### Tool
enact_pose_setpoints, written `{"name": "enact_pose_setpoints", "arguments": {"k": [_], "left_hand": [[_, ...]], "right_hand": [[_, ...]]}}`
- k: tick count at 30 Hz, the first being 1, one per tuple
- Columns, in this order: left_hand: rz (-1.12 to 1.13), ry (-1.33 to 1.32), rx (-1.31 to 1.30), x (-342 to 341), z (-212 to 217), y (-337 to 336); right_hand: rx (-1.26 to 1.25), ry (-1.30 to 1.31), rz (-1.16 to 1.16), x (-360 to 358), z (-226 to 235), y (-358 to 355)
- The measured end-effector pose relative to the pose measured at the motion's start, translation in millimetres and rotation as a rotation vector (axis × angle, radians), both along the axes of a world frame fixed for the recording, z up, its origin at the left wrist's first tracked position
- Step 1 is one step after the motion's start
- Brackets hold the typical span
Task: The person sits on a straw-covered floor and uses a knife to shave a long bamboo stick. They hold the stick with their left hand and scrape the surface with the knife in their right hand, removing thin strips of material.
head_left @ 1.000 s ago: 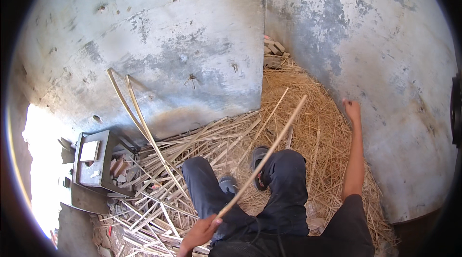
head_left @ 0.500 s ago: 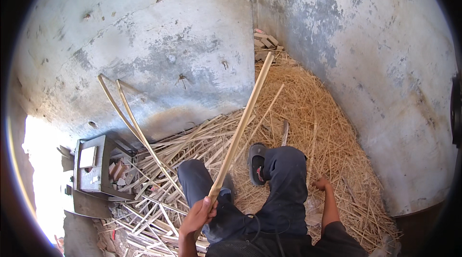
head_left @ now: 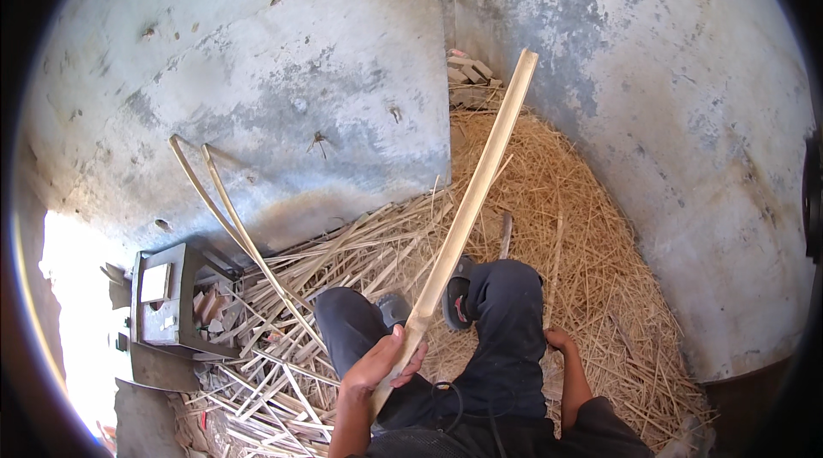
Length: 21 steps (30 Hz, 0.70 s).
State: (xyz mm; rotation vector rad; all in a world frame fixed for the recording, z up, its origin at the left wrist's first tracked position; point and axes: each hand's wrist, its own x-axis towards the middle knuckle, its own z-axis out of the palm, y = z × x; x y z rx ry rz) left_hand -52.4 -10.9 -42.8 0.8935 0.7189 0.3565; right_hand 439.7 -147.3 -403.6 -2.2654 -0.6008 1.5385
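A long split bamboo strip [head_left: 471, 205], pale and hollowed along its inner face, slants up and to the right across the middle of the view. My left hand [head_left: 387, 364] is wrapped round it near its lower end, in front of my lap. Beside my right knee is my right hand [head_left: 559, 340], with its fingers curled in and partly hidden against the trouser leg. Whatever those fingers hold, if anything, does not show. Between my knees and the straw heap stands a narrow flat grey piece [head_left: 507, 235], its lower part hidden.
Loose bamboo strips [head_left: 291, 347] cover the floor at left; two long bent ones [head_left: 227, 214] lean by the wall [head_left: 257, 98]. Shavings [head_left: 591, 244] are heaped at right. An open-sided dark box [head_left: 167, 312] holds broken pieces. Bricks [head_left: 471, 72] sit in the corner.
The bamboo strip's far end has swung right and up, and its hollow face now shows. My left hand has shifted slightly right. My right hand has drawn in against my knee.
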Motion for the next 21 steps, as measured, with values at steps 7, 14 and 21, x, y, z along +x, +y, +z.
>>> {"name": "enact_pose_setpoints", "arguments": {"k": [7,14,21], "left_hand": [[-0.006,0.016,0.037,7,6,1],[0.012,0.049,0.001,7,3,-8],[0.039,0.052,0.029,4,-3,-6]], "right_hand": [[0.104,0.141,-0.062,-24,58,34],[0.166,0.143,-0.079,-39,89,53],[0.33,0.114,-0.151,-39,101,69]]}}
